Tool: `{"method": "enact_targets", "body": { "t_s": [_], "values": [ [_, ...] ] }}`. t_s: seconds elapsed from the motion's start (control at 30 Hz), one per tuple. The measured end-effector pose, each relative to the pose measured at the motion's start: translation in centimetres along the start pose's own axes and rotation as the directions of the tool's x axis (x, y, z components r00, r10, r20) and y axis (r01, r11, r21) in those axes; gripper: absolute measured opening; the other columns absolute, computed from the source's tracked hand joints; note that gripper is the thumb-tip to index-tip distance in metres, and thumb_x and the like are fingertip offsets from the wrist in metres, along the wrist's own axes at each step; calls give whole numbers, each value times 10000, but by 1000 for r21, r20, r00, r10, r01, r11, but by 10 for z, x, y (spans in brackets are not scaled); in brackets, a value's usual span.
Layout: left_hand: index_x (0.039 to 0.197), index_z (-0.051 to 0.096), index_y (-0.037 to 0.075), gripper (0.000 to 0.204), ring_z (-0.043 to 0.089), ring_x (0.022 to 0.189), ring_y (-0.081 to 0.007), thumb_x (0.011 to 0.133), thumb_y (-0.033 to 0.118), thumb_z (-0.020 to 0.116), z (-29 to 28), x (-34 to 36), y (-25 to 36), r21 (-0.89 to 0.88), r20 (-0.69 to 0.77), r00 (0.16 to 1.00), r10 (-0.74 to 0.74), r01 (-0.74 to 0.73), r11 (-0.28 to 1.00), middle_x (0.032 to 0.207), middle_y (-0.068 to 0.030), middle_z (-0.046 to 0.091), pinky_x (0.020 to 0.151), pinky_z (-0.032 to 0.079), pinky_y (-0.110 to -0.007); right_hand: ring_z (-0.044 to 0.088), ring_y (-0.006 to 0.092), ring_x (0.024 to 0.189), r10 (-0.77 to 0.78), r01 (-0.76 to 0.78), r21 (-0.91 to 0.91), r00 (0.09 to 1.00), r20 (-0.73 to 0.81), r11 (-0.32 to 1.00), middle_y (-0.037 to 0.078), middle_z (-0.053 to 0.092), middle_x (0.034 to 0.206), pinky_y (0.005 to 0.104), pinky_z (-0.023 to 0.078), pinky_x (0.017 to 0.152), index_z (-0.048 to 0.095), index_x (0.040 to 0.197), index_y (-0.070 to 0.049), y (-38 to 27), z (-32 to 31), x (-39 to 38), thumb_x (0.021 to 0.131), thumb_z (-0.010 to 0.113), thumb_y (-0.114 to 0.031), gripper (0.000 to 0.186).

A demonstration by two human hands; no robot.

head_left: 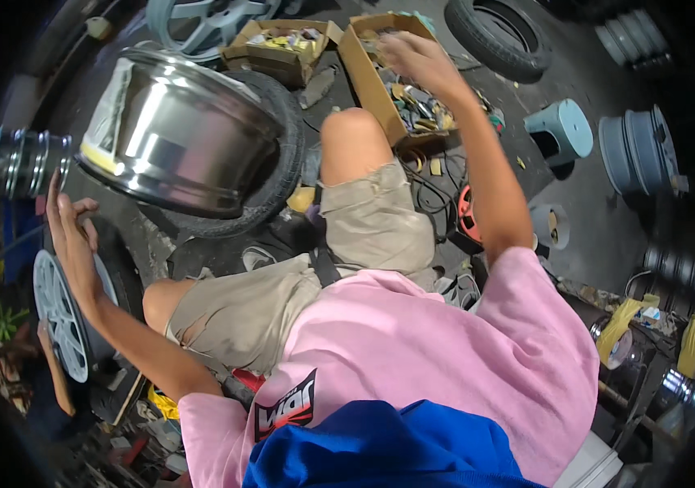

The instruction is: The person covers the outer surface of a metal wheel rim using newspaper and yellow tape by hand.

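A shiny polished metal wheel rim [193, 130] lies tilted on a black tyre [286, 146] in front of me, to the left. Pale masking paper and yellow tape cover part of its left side. My left hand [75, 232] is open beside the rim's lower left edge, its fingers stretched out and holding nothing. My right hand [420, 65] reaches over a long cardboard box [372, 89] filled with small mixed pieces. Its fingers point left, slightly blurred and loosely apart, and nothing shows in them.
A smaller cardboard box [274, 61] stands beyond the tyre. To the right are a loose tyre [498, 37], a light blue stool [559, 130], a grey rim [638, 150] and an orange reel [468, 210] among cables. Another person's arm [54, 370] shows at lower left, near a white spoked wheel [58, 313].
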State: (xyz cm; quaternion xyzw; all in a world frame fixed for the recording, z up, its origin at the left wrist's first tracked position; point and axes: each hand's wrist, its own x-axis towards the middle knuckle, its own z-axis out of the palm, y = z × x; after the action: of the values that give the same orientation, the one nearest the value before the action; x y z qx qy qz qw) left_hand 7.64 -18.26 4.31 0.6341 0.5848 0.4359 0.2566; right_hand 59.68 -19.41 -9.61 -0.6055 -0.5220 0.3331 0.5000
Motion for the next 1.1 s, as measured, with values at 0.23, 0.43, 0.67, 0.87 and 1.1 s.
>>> {"method": "enact_targets", "body": {
  "t_s": [0.23, 0.43, 0.67, 0.87, 1.1],
  "values": [
    [1570, 389, 86, 556, 538, 745, -94, 1026, 95, 503, 175, -78, 25, -46, 851, 525, 1, 72, 996, 861, -21, 589, 719, 478, -282, 643, 128, 678, 448, -540, 50, 639, -626, 840, 59, 716, 804, 293, 504, 620, 736, 896, 20, 218, -143, -256, 986, 613, -202, 269],
    [1404, 531, 43, 470, 629, 1102, -503, 937, 88, 565, 304, -117, -177, 157, 877, 469, 104, -484, 861, 1168, -321, 668, 925, 492, -547, 715, 330, 802, 634, -679, -446, 724, -272, 583, 177, 723, 877, 407, 533, 715, 711, 921, -38, 228, -24, -428, 955, 635, -321, 295],
    [1212, 687, -4, 397, 653, 1116, -458, 854, 167, 711, 383, -139, -365, 4, 878, 347, 330, -694, 720, 1172, -279, 700, 949, 524, -477, 651, 457, 915, 781, -799, -426, 560, -274, 424, 233, 662, 987, 518, 520, 807, 673, 968, -7, 171, 54, -543, 881, 679, -247, 256],
    [1192, 711, 37, 364, 654, 1133, -424, 855, 175, 710, 387, -143, -316, -49, 914, 302, 271, -582, 812, 1177, -247, 714, 983, 511, -465, 501, 348, 1245, 643, -548, -776, 723, -253, 311, 141, 551, 1207, 541, 391, 1058, 665, 1071, -81, 163, 6, -548, 911, 645, -206, 204],
    [1121, 691, -46, 287, 687, 1018, -407, 894, 126, 658, 315, -108, -108, 109, 954, 297, 43, -474, 874, 1097, -262, 702, 895, 523, -433, 427, 347, 1366, 912, -8, -994, 399, 98, 110, 136, 535, 1388, 613, 196, 1213, 706, 1257, -143, 227, -42, -566, 840, 693, -347, 465]
  ]
}}
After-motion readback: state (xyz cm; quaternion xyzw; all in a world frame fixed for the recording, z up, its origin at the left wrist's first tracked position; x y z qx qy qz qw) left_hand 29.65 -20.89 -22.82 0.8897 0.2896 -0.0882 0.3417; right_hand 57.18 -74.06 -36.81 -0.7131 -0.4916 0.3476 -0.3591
